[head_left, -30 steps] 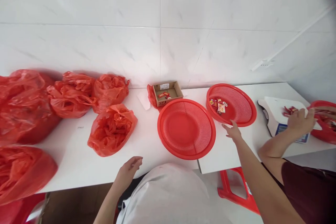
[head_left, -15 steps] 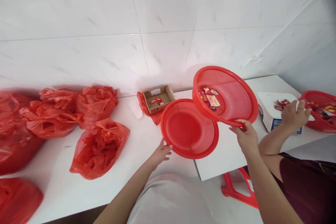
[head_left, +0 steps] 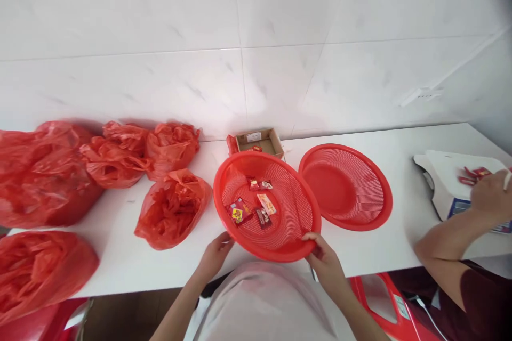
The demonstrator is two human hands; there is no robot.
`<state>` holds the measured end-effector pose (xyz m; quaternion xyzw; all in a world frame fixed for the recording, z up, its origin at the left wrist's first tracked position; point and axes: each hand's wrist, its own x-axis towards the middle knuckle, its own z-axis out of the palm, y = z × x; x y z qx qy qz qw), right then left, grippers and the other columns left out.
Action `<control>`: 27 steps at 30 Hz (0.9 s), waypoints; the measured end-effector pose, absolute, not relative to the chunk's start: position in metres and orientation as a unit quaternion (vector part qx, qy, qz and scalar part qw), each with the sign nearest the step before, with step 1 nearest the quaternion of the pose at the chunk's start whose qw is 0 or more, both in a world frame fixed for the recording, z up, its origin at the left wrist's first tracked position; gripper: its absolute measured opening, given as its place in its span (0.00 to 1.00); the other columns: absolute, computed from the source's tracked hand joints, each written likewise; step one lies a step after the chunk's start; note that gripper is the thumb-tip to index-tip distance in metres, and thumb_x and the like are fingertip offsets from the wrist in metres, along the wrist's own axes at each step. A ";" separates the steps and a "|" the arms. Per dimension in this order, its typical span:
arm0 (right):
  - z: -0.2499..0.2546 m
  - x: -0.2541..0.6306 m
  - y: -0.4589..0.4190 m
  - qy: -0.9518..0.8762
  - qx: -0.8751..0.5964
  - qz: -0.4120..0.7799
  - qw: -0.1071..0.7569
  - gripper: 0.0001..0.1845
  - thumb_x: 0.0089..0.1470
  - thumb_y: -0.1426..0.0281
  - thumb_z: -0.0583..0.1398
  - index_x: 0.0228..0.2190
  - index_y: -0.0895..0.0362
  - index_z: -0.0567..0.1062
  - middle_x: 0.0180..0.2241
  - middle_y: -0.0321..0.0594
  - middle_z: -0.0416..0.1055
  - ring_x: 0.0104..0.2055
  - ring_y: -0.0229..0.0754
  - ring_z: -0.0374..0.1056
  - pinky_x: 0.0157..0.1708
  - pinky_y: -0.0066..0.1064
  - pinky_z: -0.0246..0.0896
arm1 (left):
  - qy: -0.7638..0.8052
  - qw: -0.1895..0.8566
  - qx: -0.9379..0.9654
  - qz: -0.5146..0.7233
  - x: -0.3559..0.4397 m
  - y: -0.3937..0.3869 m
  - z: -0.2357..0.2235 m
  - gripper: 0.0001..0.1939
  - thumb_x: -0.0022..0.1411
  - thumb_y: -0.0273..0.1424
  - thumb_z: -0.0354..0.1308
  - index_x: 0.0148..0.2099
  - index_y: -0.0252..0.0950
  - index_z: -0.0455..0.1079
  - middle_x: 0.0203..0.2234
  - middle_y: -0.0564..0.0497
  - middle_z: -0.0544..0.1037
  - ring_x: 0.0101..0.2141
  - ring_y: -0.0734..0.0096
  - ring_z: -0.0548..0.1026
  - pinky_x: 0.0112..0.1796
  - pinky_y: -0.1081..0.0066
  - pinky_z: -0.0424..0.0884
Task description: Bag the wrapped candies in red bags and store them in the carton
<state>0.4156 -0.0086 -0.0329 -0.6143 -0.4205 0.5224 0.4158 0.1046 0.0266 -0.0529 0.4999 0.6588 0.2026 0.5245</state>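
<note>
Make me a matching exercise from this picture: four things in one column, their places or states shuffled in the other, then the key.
Things
1. Right hand
2. Basket holding small packets
3. Cardboard box
4. White device

Places or states
A. By the wall, partly behind the basket
B. Red, with mesh sides
C. Far right, partly hidden by a co-worker's hand
D. Gripping the basket's near edge

Right pairs: 1-D, 2-B, 3-A, 4-C
</note>
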 end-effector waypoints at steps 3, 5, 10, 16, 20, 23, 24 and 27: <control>-0.062 0.420 -0.026 -0.483 -0.660 0.454 0.354 0.13 0.51 0.67 0.59 0.41 0.52 0.74 0.43 0.41 0.71 0.46 0.46 0.69 0.45 0.36 0.66 | 0.758 0.399 0.462 0.231 0.051 0.008 -0.031 0.23 0.59 0.47 0.51 0.47 0.37 0.73 0.38 0.44 0.82 0.41 0.54 0.79 0.43 0.59 0.73; -0.080 0.422 -0.031 -0.518 -0.679 0.403 0.329 0.14 0.52 0.67 0.57 0.42 0.52 0.74 0.44 0.42 0.70 0.46 0.46 0.69 0.47 0.38 0.65 | 0.816 0.269 0.453 0.238 0.026 0.010 -0.019 0.22 0.61 0.47 0.50 0.46 0.38 0.74 0.36 0.46 0.81 0.37 0.56 0.79 0.40 0.60 0.74; -0.108 0.415 -0.027 -0.533 -0.724 0.330 0.288 0.16 0.54 0.64 0.52 0.44 0.52 0.70 0.47 0.43 0.69 0.44 0.47 0.69 0.42 0.38 0.66 | 0.817 0.136 0.507 0.240 0.009 0.066 -0.014 0.19 0.64 0.35 0.49 0.55 0.36 0.70 0.53 0.42 0.72 0.50 0.59 0.74 0.52 0.62 0.69; -0.107 0.392 -0.011 -0.478 -0.797 0.300 0.215 0.21 0.55 0.59 0.49 0.49 0.51 0.66 0.53 0.43 0.67 0.42 0.47 0.71 0.36 0.37 0.64 | 0.826 0.117 0.537 0.123 0.014 0.136 -0.030 0.21 0.64 0.31 0.57 0.58 0.33 0.66 0.60 0.38 0.63 0.53 0.54 0.70 0.50 0.53 0.70; -0.093 0.390 -0.002 -0.487 -0.774 0.367 0.170 0.28 0.57 0.60 0.49 0.58 0.53 0.59 0.51 0.46 0.70 0.44 0.48 0.71 0.38 0.36 0.63 | 0.838 0.141 0.526 0.039 -0.001 0.150 -0.020 0.17 0.65 0.37 0.57 0.52 0.33 0.69 0.47 0.44 0.74 0.44 0.62 0.75 0.44 0.57 0.73; -0.074 0.398 -0.001 -0.515 -0.703 0.478 0.112 0.33 0.57 0.60 0.52 0.62 0.52 0.55 0.38 0.39 0.77 0.36 0.44 0.73 0.38 0.34 0.62 | 0.836 0.144 0.530 0.008 -0.023 0.156 0.007 0.16 0.65 0.39 0.56 0.47 0.32 0.71 0.43 0.45 0.76 0.42 0.64 0.76 0.44 0.57 0.73; -0.067 0.401 -0.001 -0.525 -0.682 0.500 0.099 0.33 0.57 0.61 0.53 0.62 0.52 0.56 0.34 0.37 0.77 0.34 0.43 0.73 0.38 0.33 0.62 | 0.837 0.140 0.530 0.007 -0.033 0.158 0.019 0.16 0.64 0.40 0.57 0.44 0.32 0.72 0.40 0.45 0.78 0.41 0.63 0.76 0.44 0.57 0.72; -0.047 0.403 0.002 -0.556 -0.654 0.504 0.096 0.26 0.57 0.60 0.55 0.56 0.50 0.66 0.30 0.35 0.78 0.33 0.44 0.73 0.35 0.33 0.61 | 0.852 0.113 0.510 0.033 -0.069 0.160 0.062 0.18 0.52 0.43 0.66 0.31 0.31 0.75 0.24 0.48 0.78 0.34 0.58 0.77 0.41 0.56 0.71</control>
